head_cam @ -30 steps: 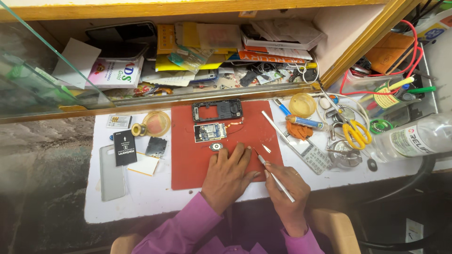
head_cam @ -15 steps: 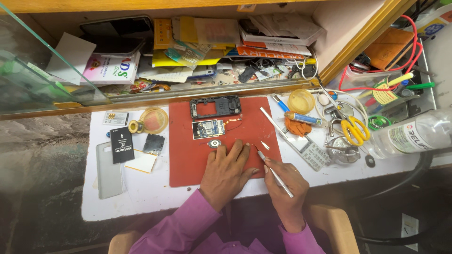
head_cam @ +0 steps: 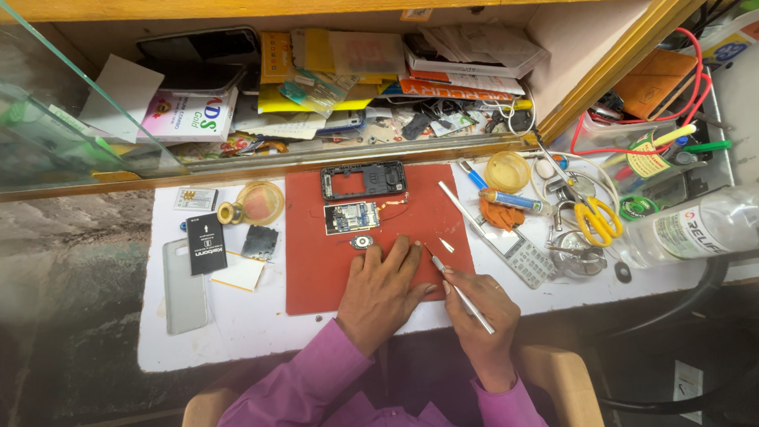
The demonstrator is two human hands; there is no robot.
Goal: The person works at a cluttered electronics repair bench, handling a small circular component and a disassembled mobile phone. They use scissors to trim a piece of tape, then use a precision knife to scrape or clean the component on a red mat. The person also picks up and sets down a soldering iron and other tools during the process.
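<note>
My left hand (head_cam: 385, 289) lies flat, palm down, on a red work mat (head_cam: 316, 273), its fingers spread and holding nothing. Just past its fingertips sits a small round grey part (head_cam: 362, 242). My right hand (head_cam: 478, 312) grips a thin silver tool (head_cam: 462, 293) like a pen, its tip pointing toward the mat's right edge near a small metal piece (head_cam: 447, 245). Farther up the mat lie a green phone circuit board (head_cam: 352, 217) with orange wires and an empty black phone frame (head_cam: 363, 180).
A black battery (head_cam: 206, 243), a grey phone cover (head_cam: 183, 285) and a tape roll (head_cam: 257, 203) lie left of the mat. Right of it are a keypad (head_cam: 522, 255), yellow scissors (head_cam: 594, 220), a clear bottle (head_cam: 696, 233) and tangled wires. A cluttered shelf behind glass runs along the back.
Both hands have shifted slightly on the mat; the view has drifted a little. The tool stays in the right hand.
</note>
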